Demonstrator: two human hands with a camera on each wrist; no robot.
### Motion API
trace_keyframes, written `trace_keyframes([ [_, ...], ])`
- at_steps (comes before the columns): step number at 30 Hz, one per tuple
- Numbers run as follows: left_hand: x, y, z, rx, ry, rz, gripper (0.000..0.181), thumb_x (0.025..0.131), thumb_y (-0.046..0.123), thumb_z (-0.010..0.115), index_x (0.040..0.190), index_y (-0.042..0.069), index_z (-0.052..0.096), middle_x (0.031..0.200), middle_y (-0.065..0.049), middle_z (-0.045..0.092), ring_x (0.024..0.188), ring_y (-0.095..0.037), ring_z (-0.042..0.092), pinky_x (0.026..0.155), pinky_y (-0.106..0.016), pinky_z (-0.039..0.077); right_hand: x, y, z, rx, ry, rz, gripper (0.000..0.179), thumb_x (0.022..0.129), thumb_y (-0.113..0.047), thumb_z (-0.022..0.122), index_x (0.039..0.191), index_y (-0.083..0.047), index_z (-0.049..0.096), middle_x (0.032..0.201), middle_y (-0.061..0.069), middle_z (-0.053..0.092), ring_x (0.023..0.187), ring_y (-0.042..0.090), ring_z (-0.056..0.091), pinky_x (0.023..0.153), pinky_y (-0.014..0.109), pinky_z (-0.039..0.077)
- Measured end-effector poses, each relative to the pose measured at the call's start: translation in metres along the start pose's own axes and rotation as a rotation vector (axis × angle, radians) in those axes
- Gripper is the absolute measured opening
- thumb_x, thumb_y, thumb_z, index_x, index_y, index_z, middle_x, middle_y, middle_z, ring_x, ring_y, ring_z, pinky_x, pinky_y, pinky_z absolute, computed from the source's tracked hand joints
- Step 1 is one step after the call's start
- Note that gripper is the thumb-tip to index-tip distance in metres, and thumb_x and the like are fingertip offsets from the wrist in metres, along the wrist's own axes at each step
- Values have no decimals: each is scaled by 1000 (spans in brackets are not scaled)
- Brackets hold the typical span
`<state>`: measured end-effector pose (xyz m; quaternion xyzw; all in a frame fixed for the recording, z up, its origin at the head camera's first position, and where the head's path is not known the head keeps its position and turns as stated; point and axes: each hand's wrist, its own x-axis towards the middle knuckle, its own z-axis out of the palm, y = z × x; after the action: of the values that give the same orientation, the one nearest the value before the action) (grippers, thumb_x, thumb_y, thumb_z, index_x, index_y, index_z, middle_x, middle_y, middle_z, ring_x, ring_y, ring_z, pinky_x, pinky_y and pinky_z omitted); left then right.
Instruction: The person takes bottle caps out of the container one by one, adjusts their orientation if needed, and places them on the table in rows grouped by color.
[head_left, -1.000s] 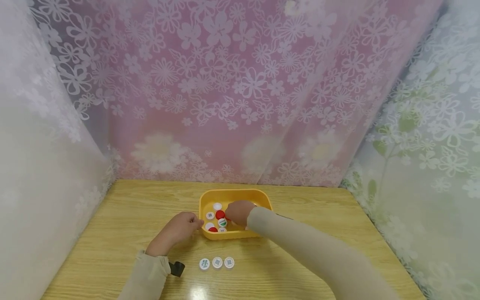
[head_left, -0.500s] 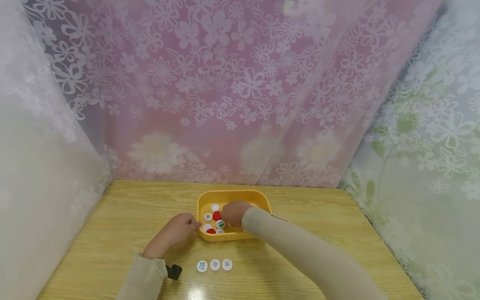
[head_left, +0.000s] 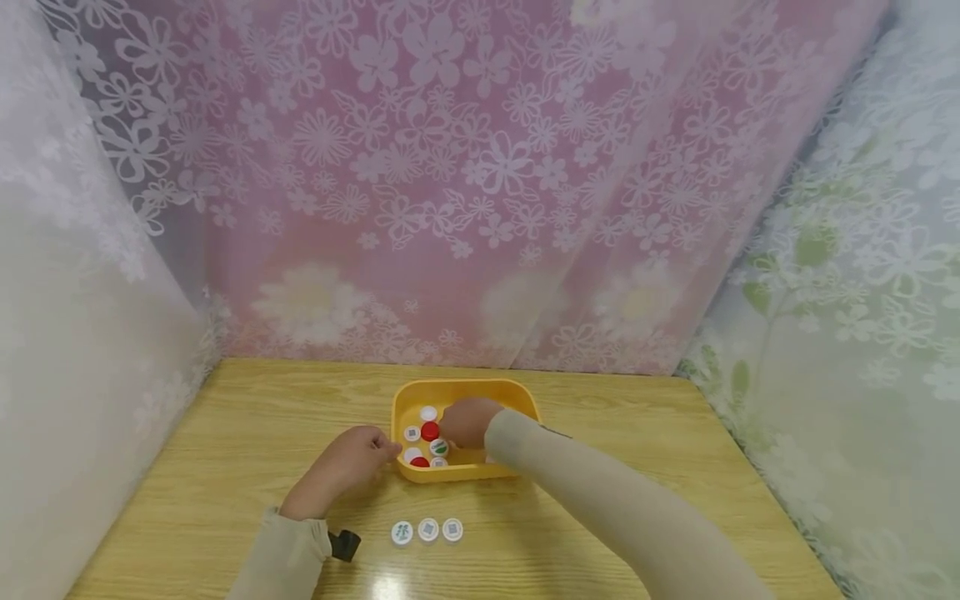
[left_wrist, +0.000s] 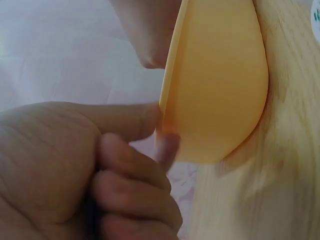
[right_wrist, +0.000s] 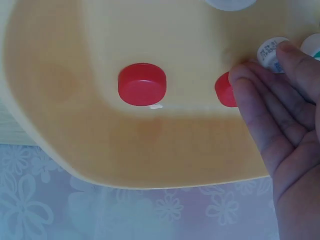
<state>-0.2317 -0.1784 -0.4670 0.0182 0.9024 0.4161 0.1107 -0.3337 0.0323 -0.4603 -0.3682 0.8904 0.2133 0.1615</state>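
A yellow bin (head_left: 465,384) on the wooden table holds several red and white bottle caps. My left hand (head_left: 348,465) pinches its left rim, thumb and forefinger on the edge in the left wrist view. Inside the bin is my right hand (head_left: 470,422), thumb and fingers about a white bottle cap with printed marks (right_wrist: 270,53). Close to those fingertips lies a red cap (right_wrist: 225,91), partly covered. Another red cap (right_wrist: 142,85) lies apart from the hand. A white-and-green cap (head_left: 438,448) is left of the right hand in the head view.
Three white caps, among them a green-marked one (head_left: 402,532), stand in a row on the table (head_left: 600,500) in front of the bin. Flowered curtains (head_left: 420,208) enclose the back and both sides. A black strap piece (head_left: 345,546) sticks out at the left wrist.
The whole head view has shifted slightly left. Both hands keep their places at the bin; a bit of red beside the right fingertips is now hidden.
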Motion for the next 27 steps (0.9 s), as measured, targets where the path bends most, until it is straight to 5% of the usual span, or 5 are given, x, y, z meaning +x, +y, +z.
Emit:
trace_keyframes([
  [6, 4, 0, -2, -6, 42, 67, 72, 96, 30, 75, 154, 4, 42, 94, 1, 66, 76, -15, 61, 71, -38, 52, -5, -5, -8, -42, 26, -6, 17, 101, -30, 67, 84, -24, 65, 73, -6, 58, 69, 15, 54, 72, 25, 47],
  [10, 3, 2, 1, 17, 3, 99, 87, 89, 40, 82, 159, 7, 40, 103, -1, 65, 81, -17, 60, 73, -39, 51, -8, -5, -6, -66, 39, -20, 14, 100, -31, 69, 88, -24, 70, 75, -7, 61, 70, 14, 55, 77, 24, 49],
  [17, 2, 5, 8, 78, 0, 138, 107, 82, 52, 85, 164, 10, 30, 154, -19, 48, 132, -35, 55, 107, -59, 44, -6, -5, 1, -223, 70, -109, 5, 98, -29, 74, 99, -24, 77, 90, -8, 71, 72, 12, 56, 83, 23, 54],
  [27, 3, 10, 10, 112, 3, 114, 103, 83, 50, 85, 162, 7, 34, 159, -25, 40, 141, -44, 45, 110, -63, 38, -5, -3, 1, -208, 78, -125, 7, 99, -27, 73, 101, -22, 77, 89, -6, 72, 72, 13, 57, 83, 25, 55],
])
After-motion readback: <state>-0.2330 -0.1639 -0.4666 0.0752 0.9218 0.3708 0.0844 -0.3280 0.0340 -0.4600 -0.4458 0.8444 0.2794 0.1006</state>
